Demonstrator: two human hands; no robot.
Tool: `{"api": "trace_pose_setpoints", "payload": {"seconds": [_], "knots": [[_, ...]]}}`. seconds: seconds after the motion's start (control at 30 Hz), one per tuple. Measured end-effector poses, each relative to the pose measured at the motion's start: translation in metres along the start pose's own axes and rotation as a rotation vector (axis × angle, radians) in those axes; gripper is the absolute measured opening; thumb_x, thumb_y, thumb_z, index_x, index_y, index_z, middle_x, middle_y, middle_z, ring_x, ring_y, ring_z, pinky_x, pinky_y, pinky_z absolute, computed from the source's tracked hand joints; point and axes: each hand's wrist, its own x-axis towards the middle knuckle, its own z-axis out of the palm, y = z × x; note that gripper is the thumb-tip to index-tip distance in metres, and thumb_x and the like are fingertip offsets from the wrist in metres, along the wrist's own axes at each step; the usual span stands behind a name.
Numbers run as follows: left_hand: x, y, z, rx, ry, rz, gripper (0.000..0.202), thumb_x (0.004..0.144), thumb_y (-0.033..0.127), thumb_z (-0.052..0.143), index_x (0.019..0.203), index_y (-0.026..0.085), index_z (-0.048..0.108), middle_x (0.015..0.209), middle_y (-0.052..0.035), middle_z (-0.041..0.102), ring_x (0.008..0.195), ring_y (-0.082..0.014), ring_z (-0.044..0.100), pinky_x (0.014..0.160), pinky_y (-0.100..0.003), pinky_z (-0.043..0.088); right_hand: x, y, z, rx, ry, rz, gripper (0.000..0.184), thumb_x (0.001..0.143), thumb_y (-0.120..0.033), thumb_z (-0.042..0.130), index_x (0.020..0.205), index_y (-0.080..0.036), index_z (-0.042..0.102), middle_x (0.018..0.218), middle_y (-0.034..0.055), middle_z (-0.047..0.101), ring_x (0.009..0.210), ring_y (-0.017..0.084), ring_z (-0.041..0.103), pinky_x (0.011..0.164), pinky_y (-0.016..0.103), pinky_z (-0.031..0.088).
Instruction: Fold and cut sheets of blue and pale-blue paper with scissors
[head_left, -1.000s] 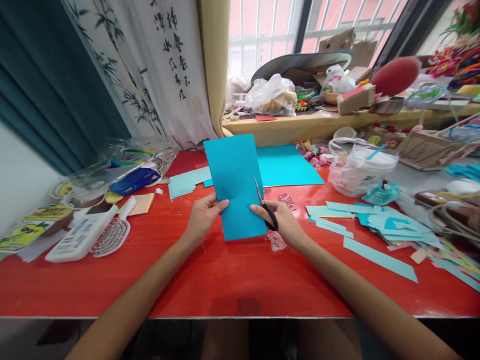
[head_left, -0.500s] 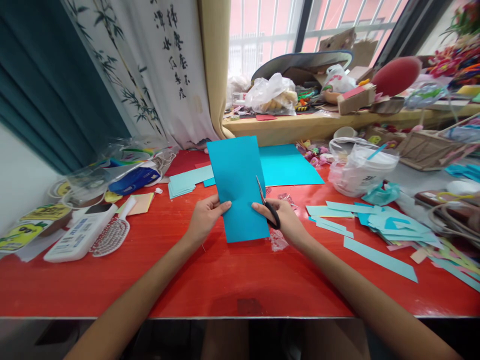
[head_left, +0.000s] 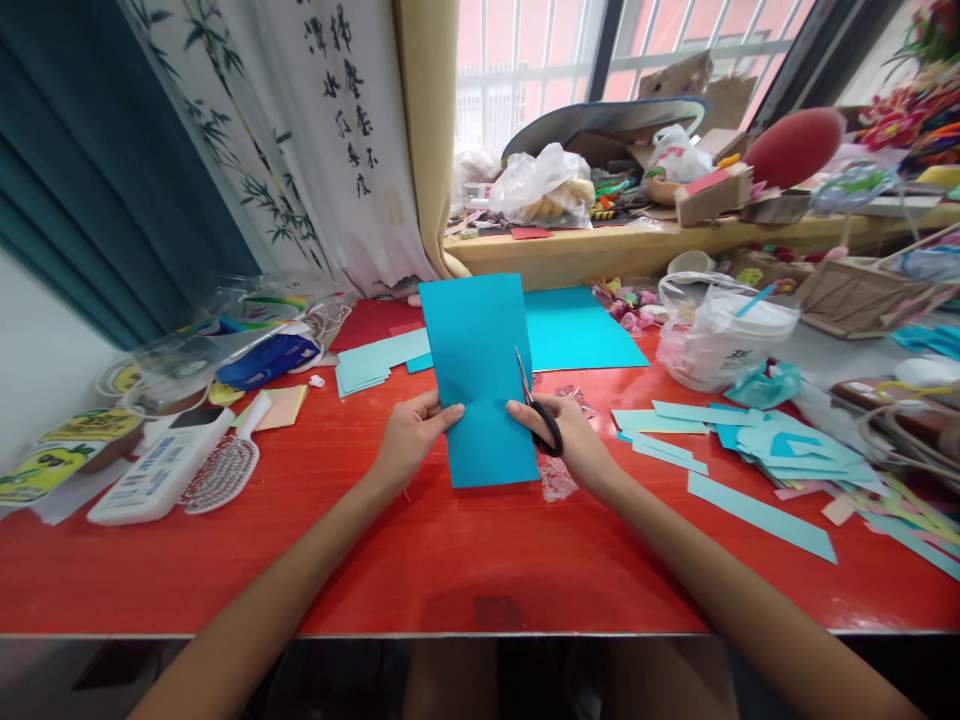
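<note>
Holding up one blue sheet [head_left: 480, 350]

Over the red bench [head_left: 360, 570], the blue sheet is nearly upright, and its lower edge seems to be raised from the surface. The left hand [head_left: 412, 430] has its grip clamped on the left edge, thumb in front. The right hand [head_left: 576, 435] pinches the right edge in the same way; it also carries the scissors [head_left: 553, 420], whose blades look together and point upward along this edge. The step in hand, I judge, is to hold and position the sheet; the next move calls for a steady pinch and attention to the blade tips.

Counted from large to small: one bench, one wide blue paper [head_left: 581, 330] lying flat behind, one held sheet, two hands, one hairbrush [head_left: 225, 470], one pair of scissors. The paper pieces [head_left: 817, 465] at the right overlap, so I cannot count them.
</note>
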Motion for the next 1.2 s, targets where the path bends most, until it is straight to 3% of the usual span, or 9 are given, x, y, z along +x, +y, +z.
{"api": "trace_pose_setpoints", "payload": {"seconds": [0.13,0.3,0.6,0.8,0.97,1.2], "knots": [[-0.0002,-0.0002,-0.0001,0.007,-0.007,0.007,0.041,0.074,0.036,0.062,0.109,0.015,0.061,0.107,-0.0090,0.065,0.095,-0.0254,0.061,0.079,-0.039,0.051,0.0004,-0.0011,0.0006,0.005,0.018,-0.004,0.033,0.069,-0.052,0.063,0.071,-0.020,0.058,0.065,0.0001,0.056,0.054,0.012,0.049,0.049,0.025,0.038],[-0.0001,-0.0016,-0.0007,-0.017,-0.031,0.006,0.038,0.074,0.034,0.063,0.106,0.015,0.062,0.107,-0.0082,0.065,0.094,-0.0243,0.062,0.080,-0.038,0.051,0.0001,-0.0016,0.0001,0.004,0.010,-0.017,0.034,0.070,-0.053,0.061,0.067,-0.019,0.055,0.056,-0.0028,0.048,0.046,0.009,0.040,0.042,0.023,0.029],[-0.0013,-0.0001,0.0013,0.017,-0.031,-0.008,0.038,0.073,0.036,0.063,0.105,0.016,0.062,0.106,-0.0083,0.066,0.093,-0.0250,0.062,0.078,-0.039,0.051,-0.0031,-0.0094,0.0012,0.010,-0.012,-0.057,0.039,0.070,-0.058,0.058,0.069,-0.019,0.052,0.056,-0.0034,0.044,0.046,0.008,0.038,0.043,0.023,0.030],[-0.0025,-0.0007,0.0012,0.027,-0.033,0.008,0.036,0.074,0.034,0.062,0.105,0.017,0.063,0.103,-0.0072,0.067,0.087,-0.0230,0.063,0.075,-0.036,0.052,-0.0028,-0.0083,0.0013,0.042,-0.010,-0.072,0.035,0.070,-0.053,0.061,0.074,-0.019,0.056,0.063,-0.0015,0.051,0.053,0.010,0.044,0.047,0.024,0.036],[-0.0039,0.0003,0.0024,-0.012,-0.072,-0.005,0.037,0.074,0.034,0.062,0.107,0.016,0.062,0.107,-0.0073,0.065,0.093,-0.0236,0.062,0.080,-0.037,0.051,-0.0024,-0.0081,-0.0002,0.099,-0.026,-0.084,0.030,0.073,-0.049,0.061,0.072,-0.019,0.057,0.066,-0.0003,0.055,0.061,0.012,0.052,0.055,0.025,0.043],[-0.0042,0.0004,0.0032,0.002,-0.061,-0.016,0.037,0.073,0.035,0.063,0.105,0.015,0.062,0.108,-0.0081,0.065,0.094,-0.0251,0.061,0.080,-0.038,0.051,-0.0027,-0.0096,-0.0001,0.051,0.005,-0.081,0.037,0.072,-0.052,0.059,0.086,-0.019,0.061,0.080,0.0040,0.063,0.068,0.016,0.057,0.060,0.028,0.047]]}}
